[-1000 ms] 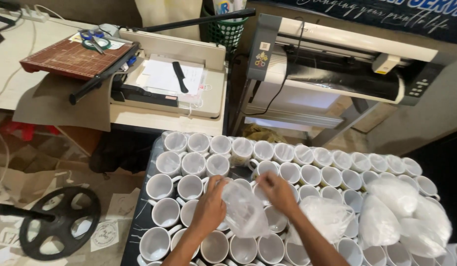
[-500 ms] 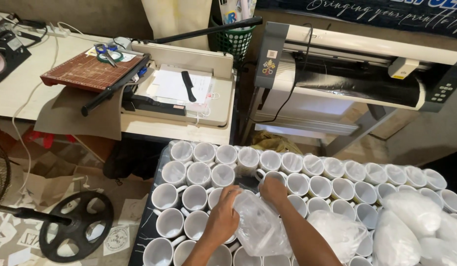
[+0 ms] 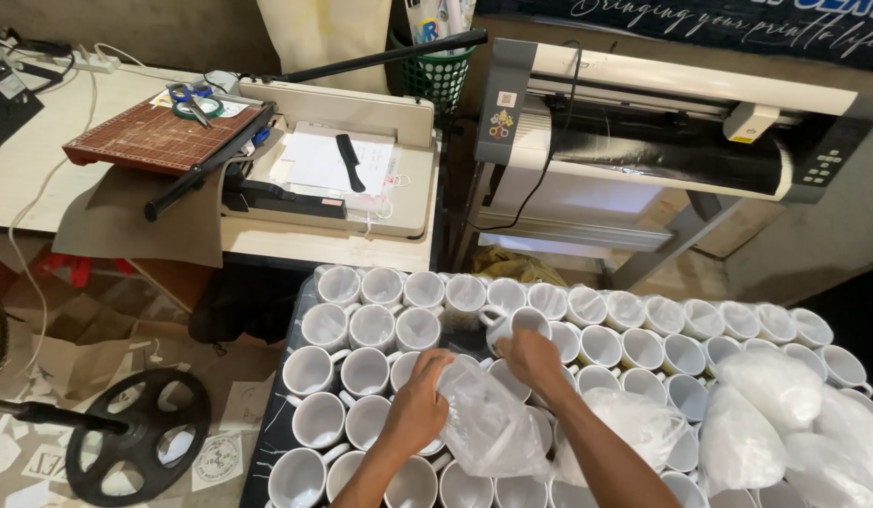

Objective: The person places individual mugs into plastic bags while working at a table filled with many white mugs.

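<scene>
Several rows of white mugs (image 3: 366, 371) stand upright on a dark table (image 3: 284, 414) below me. My left hand (image 3: 417, 406) pinches the upper edge of a clear plastic bag (image 3: 488, 428) held over the mugs. My right hand (image 3: 535, 359) grips the bag's other side, close to a mug (image 3: 530, 322) in the second row. The bag hangs loose between both hands and hides the mugs under it.
More crumpled clear plastic bags (image 3: 770, 395) lie on the mugs at the right. Behind stand a paper cutter (image 3: 333, 169) on a desk, a red cutting board (image 3: 154, 139) with scissors, and a wide cutting plotter (image 3: 662, 141). A black wheeled base (image 3: 135, 447) rests on the littered floor.
The view shifted so the mugs sit further right and lower. Both hands stay on the plastic bag, now pulled slightly lower and wider between them.
</scene>
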